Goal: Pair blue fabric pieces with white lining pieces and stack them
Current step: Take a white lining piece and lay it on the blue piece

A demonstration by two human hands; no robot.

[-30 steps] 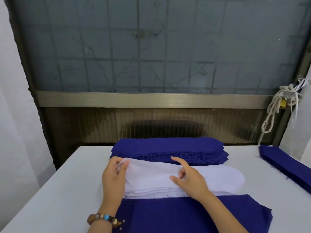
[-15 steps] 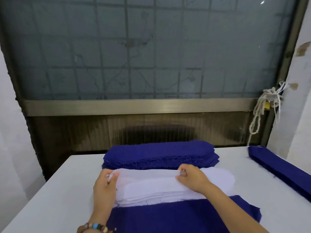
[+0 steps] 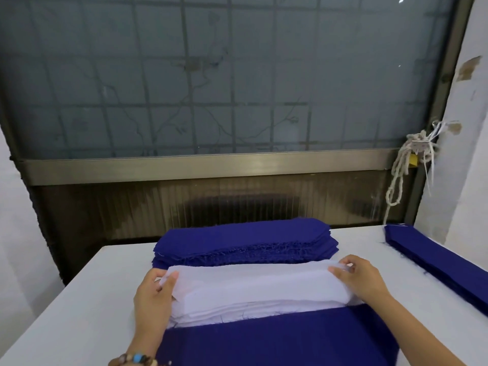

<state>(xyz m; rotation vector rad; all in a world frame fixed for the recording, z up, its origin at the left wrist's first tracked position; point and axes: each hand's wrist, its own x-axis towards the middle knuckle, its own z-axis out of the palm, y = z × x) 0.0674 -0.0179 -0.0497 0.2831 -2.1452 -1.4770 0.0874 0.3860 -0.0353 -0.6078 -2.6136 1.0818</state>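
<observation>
A stack of white lining pieces (image 3: 253, 291) lies across the middle of the white table (image 3: 79, 320). My left hand (image 3: 153, 299) pinches the left end of the top white piece between thumb and fingers. At the right end, my right hand (image 3: 361, 278) grips the same top piece. Behind the white stack sits a thick pile of blue fabric pieces (image 3: 245, 241). In front of it lies a flat blue piece (image 3: 277, 342), partly under the white stack and my forearms.
A long pile of narrow blue strips (image 3: 438, 262) runs along the table's right edge. A window frame with a metal sill (image 3: 206, 165) stands right behind the table. A knotted rope (image 3: 404, 167) hangs at the right by the wall.
My right hand slid from the middle of the white stack out to its right end and took hold of the top piece. The left hand kept its pinch at the left end.
</observation>
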